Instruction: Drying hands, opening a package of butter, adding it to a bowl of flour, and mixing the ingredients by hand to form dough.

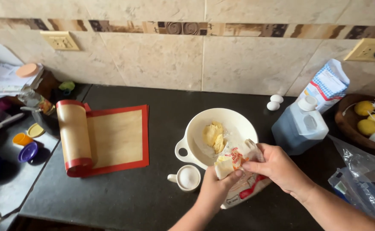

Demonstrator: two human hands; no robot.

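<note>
Both hands hold a crumpled white butter wrapper with red print at the near rim of a white mixing bowl. My left hand pinches the wrapper's left end, where a bit of yellow butter clings. My right hand grips the wrapper's right side from above. Pale yellow chunks of butter lie inside the bowl. A small white measuring cup filled with white powder stands just left of my left hand.
A red-edged baking mat, partly rolled, lies at the left. Two eggs, a translucent jug and a paper bag stand behind the bowl. A wooden bowl of lemons and plastic bags are at the right.
</note>
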